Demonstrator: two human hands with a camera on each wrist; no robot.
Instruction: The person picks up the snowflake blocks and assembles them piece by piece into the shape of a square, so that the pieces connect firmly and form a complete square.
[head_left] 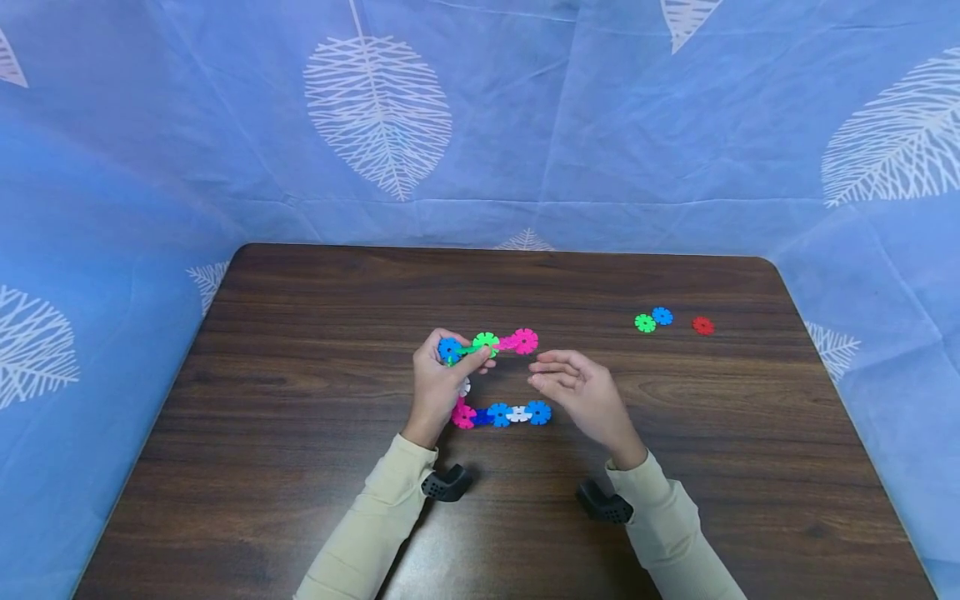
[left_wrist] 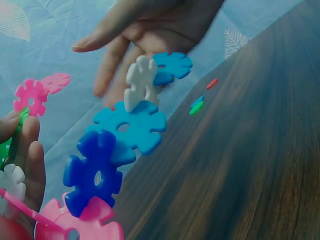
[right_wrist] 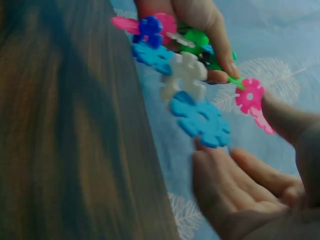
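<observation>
My left hand (head_left: 436,392) pinches a chain of flower-shaped interlocking discs near its green disc (head_left: 485,342), thumb on the near side. The chain bends in a C shape. Its upper arm ends in a pink disc (head_left: 525,341). Along the lower arm run a pink disc (head_left: 463,414), a dark blue disc (left_wrist: 95,172), a blue disc (left_wrist: 127,127), a white disc (left_wrist: 142,82) and a light blue end disc (head_left: 538,412). To the right, my right hand (head_left: 588,398) holds nothing, its fingers loosely bent beside the chain's two ends. The left palm hides part of the chain's bend.
Loose flower discs lie at the back right of the brown wooden table (head_left: 300,500): a green one (head_left: 645,323), a blue one (head_left: 662,316) next to it, and a red one (head_left: 702,326) farther right. A blue leaf-patterned cloth (head_left: 510,125) hangs behind the table.
</observation>
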